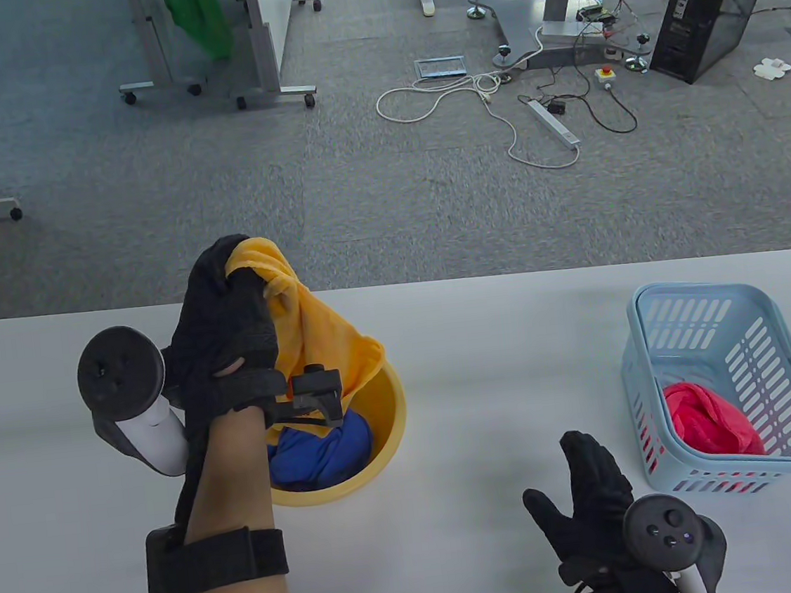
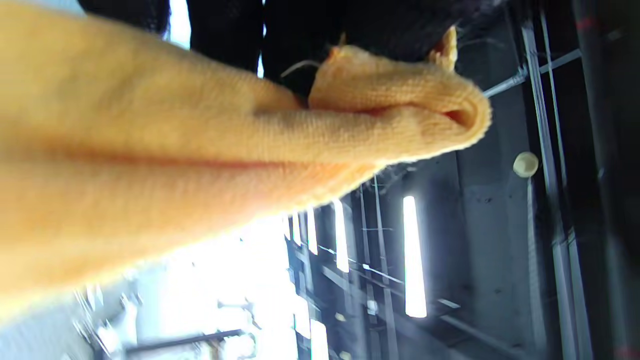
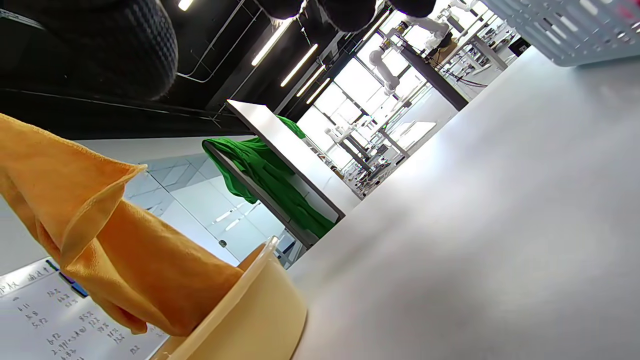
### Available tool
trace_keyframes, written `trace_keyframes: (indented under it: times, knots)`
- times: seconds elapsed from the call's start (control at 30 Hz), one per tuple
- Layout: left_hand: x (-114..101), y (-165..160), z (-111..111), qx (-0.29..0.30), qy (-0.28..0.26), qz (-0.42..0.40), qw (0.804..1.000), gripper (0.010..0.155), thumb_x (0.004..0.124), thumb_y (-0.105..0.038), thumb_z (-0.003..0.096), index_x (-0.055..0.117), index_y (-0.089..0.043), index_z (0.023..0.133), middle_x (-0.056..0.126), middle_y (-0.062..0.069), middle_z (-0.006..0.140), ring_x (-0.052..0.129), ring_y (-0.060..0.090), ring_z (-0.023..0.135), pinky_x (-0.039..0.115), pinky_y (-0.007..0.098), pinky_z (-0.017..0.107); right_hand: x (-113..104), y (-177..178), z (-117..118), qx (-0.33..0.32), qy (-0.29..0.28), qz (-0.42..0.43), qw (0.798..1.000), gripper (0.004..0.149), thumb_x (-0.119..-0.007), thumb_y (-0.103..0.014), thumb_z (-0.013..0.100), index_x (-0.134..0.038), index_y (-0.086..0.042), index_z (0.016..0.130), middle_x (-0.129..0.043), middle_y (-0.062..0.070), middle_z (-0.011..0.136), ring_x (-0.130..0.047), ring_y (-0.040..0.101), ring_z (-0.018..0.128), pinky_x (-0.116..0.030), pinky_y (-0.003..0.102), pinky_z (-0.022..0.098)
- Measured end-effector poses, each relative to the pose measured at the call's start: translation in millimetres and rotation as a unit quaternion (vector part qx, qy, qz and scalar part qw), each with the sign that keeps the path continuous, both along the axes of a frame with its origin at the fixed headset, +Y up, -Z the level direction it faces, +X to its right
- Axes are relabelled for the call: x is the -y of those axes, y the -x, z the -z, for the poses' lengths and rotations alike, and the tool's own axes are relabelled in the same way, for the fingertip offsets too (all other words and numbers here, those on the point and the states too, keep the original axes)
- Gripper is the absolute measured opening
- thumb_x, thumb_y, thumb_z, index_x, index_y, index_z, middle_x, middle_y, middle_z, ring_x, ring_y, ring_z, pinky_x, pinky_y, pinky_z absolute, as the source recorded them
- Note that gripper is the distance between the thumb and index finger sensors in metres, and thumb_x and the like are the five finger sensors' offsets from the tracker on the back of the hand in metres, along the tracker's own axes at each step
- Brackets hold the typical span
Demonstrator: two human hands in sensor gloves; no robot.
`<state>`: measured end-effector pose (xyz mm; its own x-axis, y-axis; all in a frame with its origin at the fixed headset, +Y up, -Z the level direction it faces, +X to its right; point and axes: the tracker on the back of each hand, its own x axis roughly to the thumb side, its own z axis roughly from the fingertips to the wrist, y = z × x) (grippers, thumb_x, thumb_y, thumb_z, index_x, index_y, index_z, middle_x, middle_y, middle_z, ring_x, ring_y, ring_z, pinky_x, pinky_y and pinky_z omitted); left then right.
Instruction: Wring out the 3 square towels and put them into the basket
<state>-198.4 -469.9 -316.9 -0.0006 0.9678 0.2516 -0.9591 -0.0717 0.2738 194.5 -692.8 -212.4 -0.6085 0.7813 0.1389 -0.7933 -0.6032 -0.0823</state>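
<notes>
My left hand (image 1: 227, 307) grips the top of an orange towel (image 1: 321, 332) and holds it up over a yellow basin (image 1: 391, 424). The cloth hangs down into the basin, where a blue towel (image 1: 320, 453) lies. The left wrist view is filled by the orange towel (image 2: 175, 165), bunched under my black fingers (image 2: 225, 30). My right hand (image 1: 590, 502) lies open on the white table (image 1: 499, 342), holding nothing, left of a light blue basket (image 1: 783, 354). A red towel (image 1: 708, 415) sits inside the basket. The right wrist view shows the orange towel (image 3: 125, 260) rising from the basin (image 3: 250, 310).
The basket (image 3: 565, 30) stands at the table's right side, the basin at its left centre. Beyond the far table edge are grey carpet, cables (image 1: 487, 96), a black computer case (image 1: 714, 5) and rolling frames with a green cloth (image 1: 200, 13).
</notes>
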Motion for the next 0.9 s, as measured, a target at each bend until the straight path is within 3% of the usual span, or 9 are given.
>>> trace_keyframes:
  times: [0.1,0.3,0.5,0.63,0.9]
  knots:
    - [-3.4,-14.9,1.5,0.057,-0.032,-0.081,0.995,0.045,0.075,-0.036,0.0590,0.076,-0.025,0.103,0.084,0.009,0.099,0.080,0.041,0.096,0.055,0.069,0.068,-0.3,0.3,0.0,-0.001,-0.002,0.000,1.000,0.094,-0.082,-0.055,0.054,-0.027,-0.009,0.115,-0.029,0.030,0.115,-0.025,0.060,0.102,-0.022,0.080,0.068]
    - [-14.9,-46.5,-4.3,0.117,-0.062,-0.107,0.985,0.045,0.073,-0.039,0.0600,0.073,-0.028,0.104,0.083,0.006,0.100,0.081,0.038,0.096,0.057,0.067,0.069,-0.7,-1.6,0.2,-0.015,-0.012,0.016,1.000,0.099,-0.085,-0.058,0.051,-0.026,-0.010,0.115,-0.026,0.030,0.116,-0.024,0.060,0.102,-0.022,0.080,0.068]
    - [-19.5,-80.9,-9.9,0.189,-0.091,-0.099,0.973,0.045,0.074,-0.039,0.0597,0.074,-0.027,0.103,0.084,0.007,0.098,0.083,0.038,0.094,0.058,0.067,0.069,-1.9,0.0,-1.0,-0.032,-0.029,0.041,0.998,0.108,-0.088,-0.062,0.048,-0.020,-0.010,0.114,-0.019,0.030,0.115,-0.018,0.060,0.101,-0.021,0.081,0.068]
    - [-18.2,-101.1,-11.5,0.221,-0.084,-0.087,0.968,0.045,0.073,-0.039,0.0596,0.074,-0.027,0.103,0.085,0.007,0.098,0.084,0.038,0.092,0.059,0.067,0.068,-2.4,-0.1,-1.8,-0.040,-0.027,0.062,0.997,0.117,-0.088,-0.064,0.046,-0.011,-0.008,0.112,-0.006,0.031,0.113,-0.009,0.060,0.099,-0.018,0.081,0.067]
    - [-3.5,-143.2,-16.2,0.295,-0.067,-0.040,0.952,0.045,0.074,-0.038,0.0591,0.075,-0.026,0.103,0.085,0.008,0.097,0.085,0.039,0.091,0.059,0.068,0.067,-11.1,0.4,-5.8,-0.091,-0.056,0.122,0.987,0.126,-0.087,-0.071,0.042,-0.002,-0.007,0.109,0.001,0.030,0.112,-0.003,0.059,0.099,-0.016,0.081,0.067]
